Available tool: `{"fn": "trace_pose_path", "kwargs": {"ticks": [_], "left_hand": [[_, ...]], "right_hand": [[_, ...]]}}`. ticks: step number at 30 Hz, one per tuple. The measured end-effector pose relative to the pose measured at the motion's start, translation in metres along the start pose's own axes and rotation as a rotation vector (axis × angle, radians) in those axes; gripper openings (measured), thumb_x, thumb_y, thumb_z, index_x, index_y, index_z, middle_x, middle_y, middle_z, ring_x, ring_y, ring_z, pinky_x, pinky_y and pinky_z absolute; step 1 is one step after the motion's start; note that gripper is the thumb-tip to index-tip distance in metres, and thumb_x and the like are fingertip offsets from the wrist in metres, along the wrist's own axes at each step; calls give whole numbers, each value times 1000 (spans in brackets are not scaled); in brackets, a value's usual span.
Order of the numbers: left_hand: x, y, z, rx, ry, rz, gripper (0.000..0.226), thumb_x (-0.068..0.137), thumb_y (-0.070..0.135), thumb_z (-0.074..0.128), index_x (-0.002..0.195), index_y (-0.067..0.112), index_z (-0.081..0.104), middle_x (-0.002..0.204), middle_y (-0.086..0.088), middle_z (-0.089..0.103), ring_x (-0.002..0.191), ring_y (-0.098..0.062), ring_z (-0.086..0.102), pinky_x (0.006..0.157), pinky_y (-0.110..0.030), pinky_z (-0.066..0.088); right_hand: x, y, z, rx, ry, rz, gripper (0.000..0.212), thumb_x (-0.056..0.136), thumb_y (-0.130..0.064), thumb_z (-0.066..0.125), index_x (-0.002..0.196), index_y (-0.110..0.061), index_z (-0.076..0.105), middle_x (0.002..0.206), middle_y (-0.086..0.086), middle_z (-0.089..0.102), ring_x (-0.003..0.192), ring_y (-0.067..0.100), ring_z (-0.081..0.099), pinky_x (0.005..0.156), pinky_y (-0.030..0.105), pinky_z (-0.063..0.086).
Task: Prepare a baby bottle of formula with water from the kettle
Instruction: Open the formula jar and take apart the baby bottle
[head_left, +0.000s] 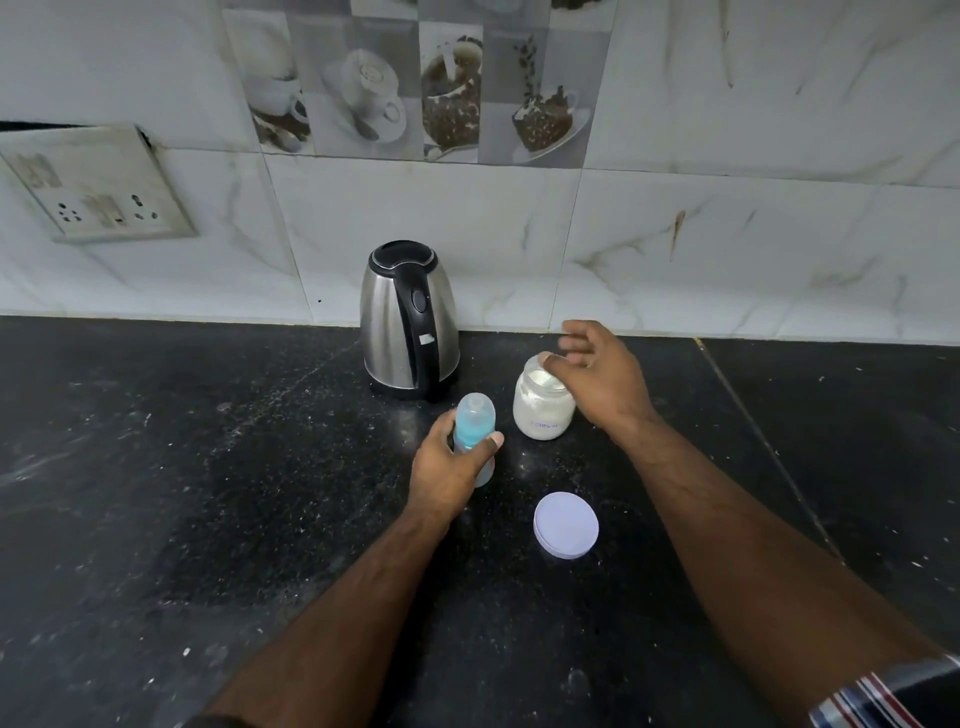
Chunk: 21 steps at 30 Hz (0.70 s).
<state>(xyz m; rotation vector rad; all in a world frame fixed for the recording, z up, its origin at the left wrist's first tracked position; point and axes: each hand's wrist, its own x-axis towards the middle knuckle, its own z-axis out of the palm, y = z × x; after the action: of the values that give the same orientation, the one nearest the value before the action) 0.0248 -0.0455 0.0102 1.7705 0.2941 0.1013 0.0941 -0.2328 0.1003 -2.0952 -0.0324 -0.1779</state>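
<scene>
Steel kettle (410, 322) on speckled black counter (208, 467), left hand (449, 470) gripping capped blue baby bottle (474, 423) before it, right hand (597, 374) loose-fingered over open formula jar (543, 410), round white lid (566, 525) nearer.

I see a black speckled counter (208, 493) running back to a marbled white tile wall (727, 218), with a socket plate (98, 182) above its far left edge and coffee-cup picture tiles (415, 83) higher up.
</scene>
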Motion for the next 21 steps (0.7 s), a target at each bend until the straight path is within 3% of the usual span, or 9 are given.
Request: {"fn": "trace_pose_path", "kwargs": {"ticks": [4, 7, 9, 13, 16, 18, 21], "left_hand": [[-11, 19, -5, 30, -28, 130, 36, 81, 45, 81, 114, 36, 69, 106, 13, 75, 101, -8, 70, 93, -42, 57], [-23, 35, -9, 32, -80, 186, 33, 76, 38, 77, 105, 23, 69, 101, 0, 74, 95, -18, 72, 86, -49, 59], [-31, 45, -13, 12, -98, 192, 31, 73, 35, 75, 98, 19, 69, 95, -3, 76, 89, -18, 73, 81, -45, 62], [-43, 61, -29, -52, -145, 195, 35, 69, 43, 77, 96, 22, 73, 83, 5, 78, 74, -3, 71, 66, -23, 56], [-53, 68, -41, -149, -206, 137, 47, 65, 49, 81, 100, 19, 74, 87, 2, 80, 80, -10, 75, 73, -28, 60], [-59, 73, -49, -217, -259, 109, 42, 70, 42, 82, 100, 15, 74, 85, -3, 80, 78, -15, 76, 72, -31, 60], [-67, 75, -60, -331, -346, 82, 26, 84, 28, 76, 97, 6, 73, 81, -15, 76, 71, -22, 72, 66, -33, 60]], "right_hand": [[-35, -40, 20, -243, -230, -133, 55, 82, -67, 68, 126, -34, 64, 111, -13, 68, 97, 7, 64, 84, 31, 50], [-42, -61, 31, -708, -244, -235, 56, 84, -81, 46, 98, -30, 64, 85, -10, 62, 81, 16, 56, 67, 34, 39], [-44, -72, 32, -785, -239, -235, 54, 86, -78, 47, 79, -26, 57, 70, -9, 54, 69, 17, 52, 59, 34, 34], [-50, -84, 21, -428, -293, -244, 41, 79, -62, 64, 75, -21, 65, 67, -4, 66, 69, 15, 63, 61, 32, 48], [-57, -95, 11, -305, -383, -261, 37, 67, -66, 66, 79, -31, 71, 73, -9, 71, 70, 9, 65, 65, 32, 53], [-58, -101, 5, -234, -477, -278, 34, 67, -62, 70, 81, -32, 74, 82, -10, 75, 80, 11, 70, 73, 35, 56], [-57, -110, -8, -37, -660, -320, 15, 79, -36, 82, 89, -26, 79, 96, -7, 79, 92, 11, 73, 85, 34, 56]]}}
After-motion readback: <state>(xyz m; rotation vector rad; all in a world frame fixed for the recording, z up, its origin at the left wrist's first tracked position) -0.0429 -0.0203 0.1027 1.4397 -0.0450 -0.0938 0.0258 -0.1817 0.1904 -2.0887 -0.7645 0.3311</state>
